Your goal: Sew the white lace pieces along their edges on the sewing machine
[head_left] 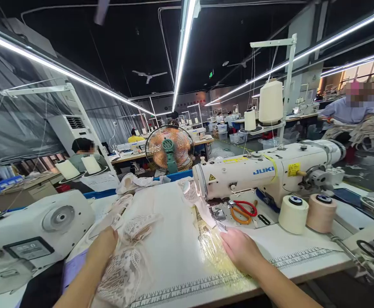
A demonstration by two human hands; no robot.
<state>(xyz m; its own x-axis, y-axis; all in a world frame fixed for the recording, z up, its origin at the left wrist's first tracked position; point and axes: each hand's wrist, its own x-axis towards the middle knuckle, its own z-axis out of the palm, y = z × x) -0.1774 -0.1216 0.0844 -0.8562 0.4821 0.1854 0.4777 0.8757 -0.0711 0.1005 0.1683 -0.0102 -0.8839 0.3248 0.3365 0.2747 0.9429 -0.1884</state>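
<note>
Beside the "JUKI" sewing machine (pixel 263 173), hands apparently flatten lace fabric (pixel 132 252).

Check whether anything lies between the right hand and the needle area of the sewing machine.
Nothing visible blocks it. The right hand rests flat on the lace fabric just before the presser foot of the sewing machine; the scissors lie behind, off that path.

Scissors (pixel 243 211) on machine bed; thread cones (pixel 293 214) beside; fan (pixel 169 149) behind.
</note>
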